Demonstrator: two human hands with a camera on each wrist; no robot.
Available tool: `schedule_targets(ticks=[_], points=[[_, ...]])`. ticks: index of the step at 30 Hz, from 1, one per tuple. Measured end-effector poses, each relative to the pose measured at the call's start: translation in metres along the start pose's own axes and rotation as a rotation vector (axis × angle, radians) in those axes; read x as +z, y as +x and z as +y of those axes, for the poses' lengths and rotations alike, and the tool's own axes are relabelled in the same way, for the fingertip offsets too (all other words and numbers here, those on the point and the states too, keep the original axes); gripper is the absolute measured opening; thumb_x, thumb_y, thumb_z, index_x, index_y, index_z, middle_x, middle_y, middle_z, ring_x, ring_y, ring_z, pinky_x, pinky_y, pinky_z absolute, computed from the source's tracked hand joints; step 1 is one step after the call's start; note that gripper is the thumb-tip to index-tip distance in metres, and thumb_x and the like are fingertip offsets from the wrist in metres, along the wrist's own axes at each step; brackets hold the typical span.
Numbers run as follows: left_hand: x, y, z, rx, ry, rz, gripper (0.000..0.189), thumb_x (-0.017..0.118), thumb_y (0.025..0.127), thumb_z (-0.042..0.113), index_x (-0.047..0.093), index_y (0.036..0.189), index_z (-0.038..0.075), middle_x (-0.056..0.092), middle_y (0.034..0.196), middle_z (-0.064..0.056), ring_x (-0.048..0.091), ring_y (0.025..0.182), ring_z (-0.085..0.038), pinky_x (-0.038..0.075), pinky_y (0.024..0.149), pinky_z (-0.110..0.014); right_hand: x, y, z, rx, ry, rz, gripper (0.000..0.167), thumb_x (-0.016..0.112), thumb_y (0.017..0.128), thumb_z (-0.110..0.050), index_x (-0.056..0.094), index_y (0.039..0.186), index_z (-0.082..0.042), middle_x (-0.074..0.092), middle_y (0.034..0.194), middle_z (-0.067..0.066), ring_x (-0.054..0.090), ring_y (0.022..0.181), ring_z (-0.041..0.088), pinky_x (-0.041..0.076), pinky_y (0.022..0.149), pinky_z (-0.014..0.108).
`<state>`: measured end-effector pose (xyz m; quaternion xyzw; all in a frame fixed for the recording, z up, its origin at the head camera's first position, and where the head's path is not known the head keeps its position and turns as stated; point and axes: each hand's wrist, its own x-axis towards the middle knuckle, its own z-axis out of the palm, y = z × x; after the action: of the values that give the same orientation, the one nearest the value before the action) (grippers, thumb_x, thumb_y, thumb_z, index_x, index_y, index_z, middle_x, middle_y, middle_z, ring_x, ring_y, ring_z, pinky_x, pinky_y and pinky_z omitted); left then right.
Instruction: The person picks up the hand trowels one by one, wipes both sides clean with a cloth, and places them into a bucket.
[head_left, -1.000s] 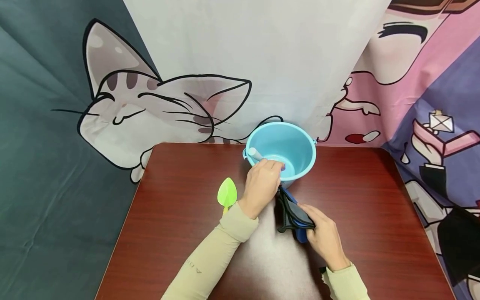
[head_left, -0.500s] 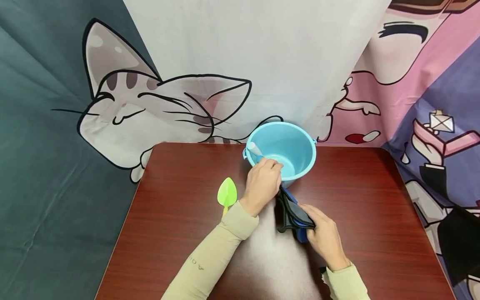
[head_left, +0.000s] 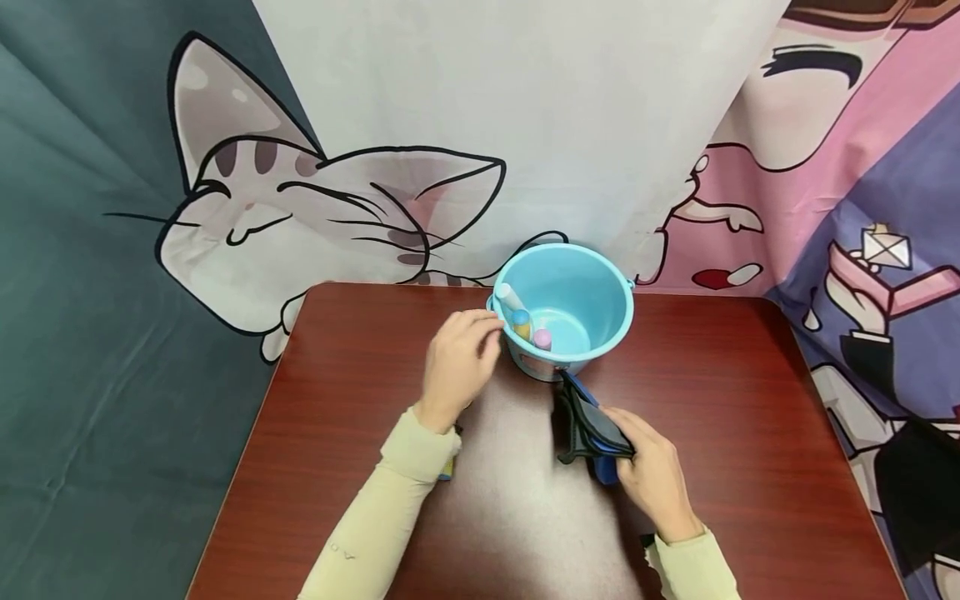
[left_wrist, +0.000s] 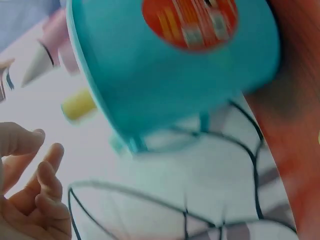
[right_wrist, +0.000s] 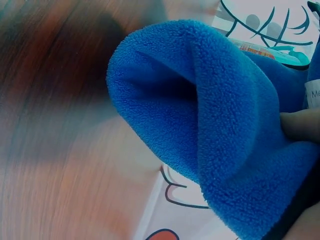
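Note:
In the head view a light blue bucket (head_left: 558, 308) stands at the table's far edge. Several stick-like things lean inside it: a white end (head_left: 508, 296), a yellow one with a blue top (head_left: 521, 323), and a pink end (head_left: 542, 338). Just left of the rim hovers my left hand (head_left: 459, 362), fingers loosely bent, holding nothing. My right hand (head_left: 654, 467) grips a folded cloth (head_left: 596, 433) with a dark grey outside and dark edging, in front of the bucket. The right wrist view shows its fluffy blue side (right_wrist: 235, 120).
A small yellow and blue piece (head_left: 447, 468) peeks out beside the left sleeve, mostly hidden. The brown table (head_left: 720, 358) meets a hanging sheet with a cartoon cat (head_left: 300, 208) at the back. A red label (left_wrist: 192, 22) is on the bucket.
My left hand has drawn back leftward from over the bucket's near rim, uncovering the yellow and pink ends. The left arm now covers the green toy shovel. My right hand stays put with the cloth.

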<state>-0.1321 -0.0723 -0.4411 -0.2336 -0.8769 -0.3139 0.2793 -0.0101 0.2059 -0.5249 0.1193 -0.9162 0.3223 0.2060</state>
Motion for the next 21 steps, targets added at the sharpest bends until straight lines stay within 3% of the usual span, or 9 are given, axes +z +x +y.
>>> schedule_targets(ticks=[5, 9, 15, 21], points=[[-0.021, -0.025, -0.03, -0.19, 0.025, -0.021, 0.017, 0.071, 0.089, 0.006, 0.078, 0.104, 0.008, 0.073, 0.101, -0.003, 0.065, 0.085, -0.017, 0.053, 0.073, -0.034, -0.002, 0.0, 0.001, 0.023, 0.003, -0.002, 0.06, 0.061, 0.074, 0.019, 0.072, 0.124, -0.012, 0.07, 0.12, 0.006, 0.069, 0.107, 0.027, 0.04, 0.097, 0.014], [-0.031, -0.052, -0.045, -0.349, 0.022, -0.082, 0.017, 0.073, 0.089, 0.007, 0.078, 0.105, 0.008, 0.073, 0.093, -0.003, 0.065, 0.073, -0.014, 0.051, 0.065, -0.035, -0.003, 0.0, 0.002, 0.021, -0.002, 0.007, 0.061, 0.061, 0.073, 0.019, 0.072, 0.124, -0.013, 0.071, 0.12, 0.005, 0.069, 0.106, 0.027, 0.039, 0.096, 0.012], [-0.032, -0.096, -0.052, -0.564, -0.012, -0.209, 0.017, 0.072, 0.091, 0.013, 0.077, 0.107, 0.01, 0.072, 0.086, 0.002, 0.065, 0.071, -0.009, 0.052, 0.066, -0.034, -0.003, 0.001, 0.003, 0.006, 0.013, 0.028, 0.06, 0.06, 0.074, 0.019, 0.072, 0.124, -0.012, 0.071, 0.119, 0.005, 0.069, 0.105, 0.029, 0.034, 0.097, 0.006], [-0.031, -0.134, -0.05, -0.731, -0.053, -0.258, 0.021, 0.073, 0.092, 0.016, 0.076, 0.11, 0.008, 0.074, 0.091, 0.001, 0.067, 0.074, -0.007, 0.055, 0.07, -0.036, -0.003, 0.002, 0.004, 0.005, 0.012, 0.027, 0.057, 0.06, 0.076, 0.017, 0.072, 0.123, -0.012, 0.071, 0.118, 0.006, 0.069, 0.105, 0.029, 0.036, 0.097, 0.007]])
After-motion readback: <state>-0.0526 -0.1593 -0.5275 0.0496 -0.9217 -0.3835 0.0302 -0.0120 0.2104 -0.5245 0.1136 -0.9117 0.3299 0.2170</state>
